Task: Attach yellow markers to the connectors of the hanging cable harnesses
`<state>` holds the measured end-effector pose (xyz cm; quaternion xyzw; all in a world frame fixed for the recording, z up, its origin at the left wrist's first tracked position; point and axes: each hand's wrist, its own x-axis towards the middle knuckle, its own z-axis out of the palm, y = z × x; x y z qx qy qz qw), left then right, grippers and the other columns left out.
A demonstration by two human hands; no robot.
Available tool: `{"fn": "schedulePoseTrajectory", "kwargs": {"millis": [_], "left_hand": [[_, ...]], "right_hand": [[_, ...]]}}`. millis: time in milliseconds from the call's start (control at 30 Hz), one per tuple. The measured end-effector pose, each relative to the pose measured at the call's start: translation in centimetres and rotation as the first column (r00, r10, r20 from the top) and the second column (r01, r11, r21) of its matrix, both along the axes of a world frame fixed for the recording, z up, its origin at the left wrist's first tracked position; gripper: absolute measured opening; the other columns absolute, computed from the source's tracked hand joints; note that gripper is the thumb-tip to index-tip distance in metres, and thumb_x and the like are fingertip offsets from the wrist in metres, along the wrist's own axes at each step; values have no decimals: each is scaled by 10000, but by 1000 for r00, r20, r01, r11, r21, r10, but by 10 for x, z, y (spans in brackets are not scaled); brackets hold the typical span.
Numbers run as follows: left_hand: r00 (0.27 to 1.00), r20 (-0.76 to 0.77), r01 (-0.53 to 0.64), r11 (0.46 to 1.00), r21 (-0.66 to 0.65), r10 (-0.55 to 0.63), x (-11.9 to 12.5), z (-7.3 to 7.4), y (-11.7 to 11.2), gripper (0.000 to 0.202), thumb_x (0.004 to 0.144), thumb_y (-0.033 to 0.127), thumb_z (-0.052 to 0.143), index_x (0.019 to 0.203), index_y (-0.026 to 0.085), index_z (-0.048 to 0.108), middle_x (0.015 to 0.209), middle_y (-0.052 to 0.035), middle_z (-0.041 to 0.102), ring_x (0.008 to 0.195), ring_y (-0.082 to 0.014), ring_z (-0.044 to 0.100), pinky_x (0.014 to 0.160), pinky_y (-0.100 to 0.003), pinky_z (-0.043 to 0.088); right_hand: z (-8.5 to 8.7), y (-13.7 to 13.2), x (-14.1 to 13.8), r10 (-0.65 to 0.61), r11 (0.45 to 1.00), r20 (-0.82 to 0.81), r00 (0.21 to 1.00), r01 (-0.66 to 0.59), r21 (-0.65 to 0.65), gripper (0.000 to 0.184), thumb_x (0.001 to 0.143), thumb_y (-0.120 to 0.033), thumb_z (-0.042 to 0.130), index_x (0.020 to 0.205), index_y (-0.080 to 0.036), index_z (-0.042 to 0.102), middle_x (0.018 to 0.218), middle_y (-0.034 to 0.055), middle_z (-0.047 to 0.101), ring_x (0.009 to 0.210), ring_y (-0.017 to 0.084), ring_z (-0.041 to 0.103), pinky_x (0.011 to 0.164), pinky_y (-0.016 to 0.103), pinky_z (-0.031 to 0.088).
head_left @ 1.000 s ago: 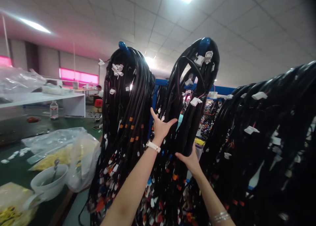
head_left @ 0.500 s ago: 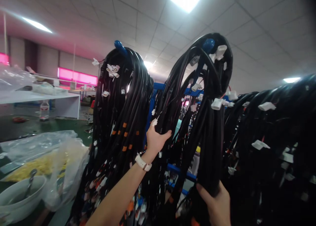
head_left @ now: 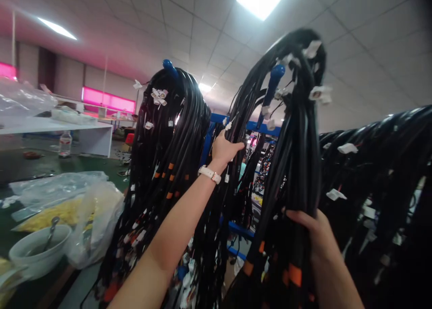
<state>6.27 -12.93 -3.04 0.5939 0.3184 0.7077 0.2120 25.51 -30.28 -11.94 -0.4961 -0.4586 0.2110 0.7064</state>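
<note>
Cable bundle (head_left: 305, 165), head view: loop raised higher than a moment earlier, top now above blue peg (head_left: 276, 71), weight apparently off it. Left hand (head_left: 225, 150): thumb spread against left limb, grip unclear. Right hand (head_left: 315, 230): clasping right limb.

The black cables (head_left: 305, 156) look like smooth plastic, glossy enough to throw back the light in long streaks. Their white plugs (head_left: 347, 148) pass for hard plastic, and the orange tape (head_left: 294, 275) is nearly matt. The 2 blue pegs (head_left: 277, 72) look smooth and shiny; from here I can't tell metal from plastic. The thin clear plastic bags (head_left: 96, 228) look crinkled and shiny, the white bowl (head_left: 47, 264) smooth and glossy, its spoon (head_left: 53, 228) like polished metal. The ceiling panels (head_left: 216, 30) look matt.
</note>
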Motion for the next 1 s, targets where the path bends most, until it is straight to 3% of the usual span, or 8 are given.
{"fn": "schedulePoseTrajectory", "kwargs": {"millis": [100,200,300,500,667,900,1000], "left_hand": [[990,-123,-75,992,-100,62,8,-44,13,512,611,294,722,1100,240,582,911,-28,695,837,-204,645,742,-286,482],[989,-145,-39,980,-193,11,19,-96,16,506,669,342,689,1141,232,545,971,-48,692,885,-196,648,788,-282,481],[989,-148,-41,978,-206,10,29,-123,15,456,698,390,673,1104,233,536,966,-53,693,873,-193,654,767,-281,487],[987,-161,-42,977,-208,8,35,-123,20,518,707,361,687,1165,230,484,991,-69,688,896,-199,655,789,-295,489],[985,-171,-47,985,-168,18,32,-125,23,512,710,349,680,1163,229,473,971,-63,689,872,-192,657,757,-274,489],[972,-236,-51,992,-117,22,9,-123,13,433,712,370,661,1101,241,524,920,-25,685,805,-185,645,719,-269,477],[966,-259,-38,993,-112,7,-1,-119,7,466,709,399,672,1116,231,520,928,-23,679,826,-187,640,741,-270,475]], "right_hand": [[-39,39,8,10,991,-78,997,-21,-135,323,492,-226,723,787,-185,596,566,-21,611,465,180,551,440,294,450],[-90,71,2,-9,991,58,998,16,-130,379,482,-218,681,847,-187,582,663,-10,644,593,199,586,533,296,471],[-119,94,-8,-111,990,165,980,123,-66,373,529,-232,634,892,-186,564,724,-2,640,662,204,591,598,304,471],[-126,126,-11,-100,994,221,970,105,-11,352,559,-212,583,909,-188,546,786,13,635,693,202,581,640,311,465],[-129,135,-6,-127,991,199,972,131,-6,312,563,-232,600,871,-193,561,782,12,636,712,204,566,655,317,453],[-126,117,13,-86,987,173,981,108,-120,274,547,-227,639,810,-165,591,696,-14,608,637,175,538,601,297,434],[-126,97,8,-131,984,234,963,156,-91,393,589,-215,628,979,-177,592,792,-5,624,688,181,554,629,299,440]]}}
